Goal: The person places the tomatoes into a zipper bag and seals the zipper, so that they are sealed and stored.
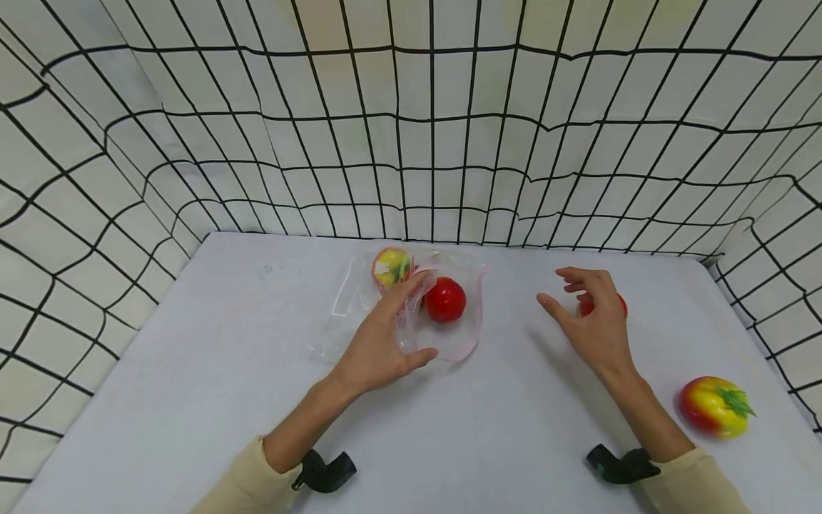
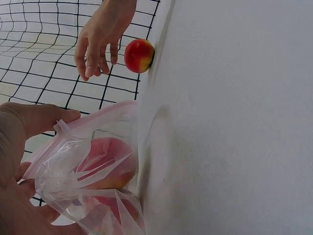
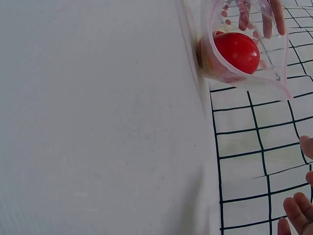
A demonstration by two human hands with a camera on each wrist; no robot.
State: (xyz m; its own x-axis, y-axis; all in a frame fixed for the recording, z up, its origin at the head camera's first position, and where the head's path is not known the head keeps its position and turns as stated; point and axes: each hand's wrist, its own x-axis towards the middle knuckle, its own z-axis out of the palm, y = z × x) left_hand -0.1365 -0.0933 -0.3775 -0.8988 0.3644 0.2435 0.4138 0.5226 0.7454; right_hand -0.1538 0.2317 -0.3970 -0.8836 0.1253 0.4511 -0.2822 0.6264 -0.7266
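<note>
Leafy red-yellow fruit (image 1: 714,407) near right. Left hand (image 1: 379,343), thumb well spread from fingers, grips bag (image 2: 66,161): clear, crinkled, pink-rimmed, mouth gaping, mid-counter (image 1: 193,400). Right hand (image 1: 600,325) loosely spread, nothing held. 2 fruits inside: glossy red (image 1: 445,300), then yellow-red (image 1: 389,268).

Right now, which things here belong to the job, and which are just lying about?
In the job:
left hand, holding the clear pink-rimmed bag
red fruit inside it
right hand, beside the apple-like fruit

Apparently just lying about:
leafy-topped fruit, touched by neither hand
</note>
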